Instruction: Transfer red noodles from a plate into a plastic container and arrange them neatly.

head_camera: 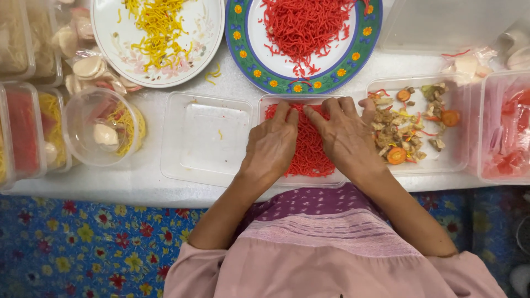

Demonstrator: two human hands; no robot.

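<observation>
**Head view: two hands pressing red noodles into a clear tray**

Head camera is looking straight down at a white worktop [138, 182], where both hands are lying flat on red noodles [309, 152] filling a clear rectangular tray [331, 181] at the near edge. The left hand [270, 146] is resting palm down with its fingers spread, and the right hand [345, 135] is doing the same just beside it, index fingers nearly touching. Neither grip is clenched on anything; both are released and pressing flat.

As a judgement, the tray is sitting close to the worktop's near edge, so a hard push could be tipping it toward the lap, and loose strands could be straying over the low rim into the neighbouring mixed-topping tray [441, 165] with its carrot slices.

Packaging here is plain and unlabelled as far as can be told. An empty clear tray [204, 138] is lying just left. A round clear tub [102, 127] is standing further left, beside stacked clear boxes [22, 132] of red and yellow noodles. A floral plate [110, 49] of yellow noodles and a green-rimmed plate [243, 49] of red noodles are sitting behind. At the right, a clear box [505, 132] is holding pink pieces.
</observation>
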